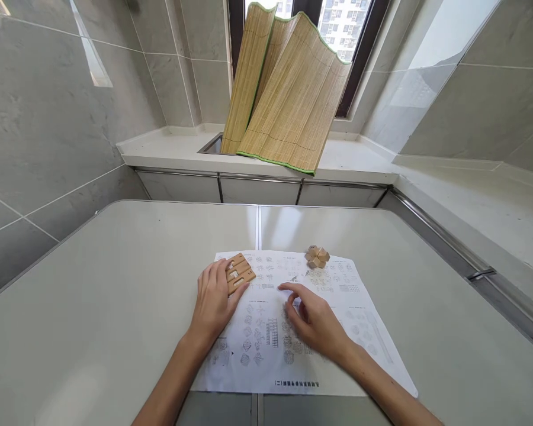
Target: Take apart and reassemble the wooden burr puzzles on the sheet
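My left hand (214, 299) grips a flat wooden puzzle board (240, 273) with slots cut through it, fingers over its left edge and thumb along the near side. The board lies over the upper left of a large printed instruction sheet (266, 331), which is covered in small puzzle diagrams. Above the middle of that sheet is my right hand (313, 316), empty, its index finger stretched toward the diagrams and the other fingers bent. A faceted wooden interlocking puzzle (317, 257) rests at the sheet's far edge, beyond my right hand.
The sheet lies on a pale folding table (115, 296) with a seam down its middle. Behind it, a folded bamboo mat (293, 94) leans against the window above a white ledge (169, 151). Tiled walls stand on both sides, and a metal rail (453, 248) runs along the right.
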The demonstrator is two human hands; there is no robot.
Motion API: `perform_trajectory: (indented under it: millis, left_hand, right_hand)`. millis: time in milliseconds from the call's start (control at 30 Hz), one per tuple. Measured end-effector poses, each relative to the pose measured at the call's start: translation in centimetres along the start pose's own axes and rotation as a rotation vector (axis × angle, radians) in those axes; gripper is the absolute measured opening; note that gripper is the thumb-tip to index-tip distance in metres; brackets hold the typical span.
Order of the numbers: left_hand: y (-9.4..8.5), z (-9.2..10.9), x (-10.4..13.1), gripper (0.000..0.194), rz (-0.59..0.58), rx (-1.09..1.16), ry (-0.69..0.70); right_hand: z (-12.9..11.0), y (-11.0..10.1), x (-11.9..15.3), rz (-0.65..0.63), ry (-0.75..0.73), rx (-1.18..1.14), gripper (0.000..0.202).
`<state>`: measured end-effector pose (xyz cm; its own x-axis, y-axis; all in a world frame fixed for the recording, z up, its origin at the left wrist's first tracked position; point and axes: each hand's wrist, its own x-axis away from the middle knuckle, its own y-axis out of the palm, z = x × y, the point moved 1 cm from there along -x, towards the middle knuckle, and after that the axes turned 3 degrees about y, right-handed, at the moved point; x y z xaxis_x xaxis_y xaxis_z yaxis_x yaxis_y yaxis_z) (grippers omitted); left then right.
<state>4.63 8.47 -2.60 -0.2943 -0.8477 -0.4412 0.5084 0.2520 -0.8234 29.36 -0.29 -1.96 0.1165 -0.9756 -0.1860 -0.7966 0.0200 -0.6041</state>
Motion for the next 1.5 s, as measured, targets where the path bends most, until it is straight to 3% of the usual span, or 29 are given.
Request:
perform_trajectory:
  millis: [133,300,433,533,667,800,1167,1267,1367,1500]
  left_hand:
    - [0.3,-1.0,-0.2,0.058,-0.038,0.035,-0.057]
    - [0.1,-1.3,-0.5,0.058,0.002,0.025,-0.055]
    - [-0.7,0.0,-0.5,0.049,0.069,0.038,0.063]
    - [-1.6,1.5,-0.5,0.038,0.073,0.084,0.177]
    - [-2.2,2.9,-0.4,0.027,0.043,0.120,0.307]
    - [-2.1,3.7,-0.1,0.020,0.023,0.137,0.352]
    - [-0.9,6.4,1.2,0.012,-0.088,0.230,0.449]
    - [-0.8,6.7,1.4,0.012,-0.129,0.328,0.400]
    - [-0.9,7.0,1.5,0.014,-0.161,0.499,0.204]
    - [-1.1,7.2,1.6,0.043,-0.236,0.763,-0.077]
  right_hand:
    - [-0.1,-0.1,-0.2,0.020,0.025,-0.040,0.027]
    - [0.5,-0.5,-0.9,0.086,0.133,-0.140,0.019]
    - [1.3,-1.1,-1.5,0.191,0.230,-0.294,0.021]
    - [2.1,-1.8,-1.8,0.340,0.262,-0.388,0.026]
    - [3.5,-2.9,-2.2,0.457,0.316,-0.460,0.050]
    - [4.5,-3.9,-2.5,0.449,0.354,-0.356,0.064]
    - [4.9,-4.3,-2.6,0.493,0.313,-0.032,0.053]
    - [4.0,-4.1,-2.5,0.494,0.266,-0.057,0.049]
    - [2.5,-3.5,-2.2,0.404,0.257,-0.307,0.046]
    - [0.2,-2.1,-1.6,0.192,0.256,-0.571,0.043]
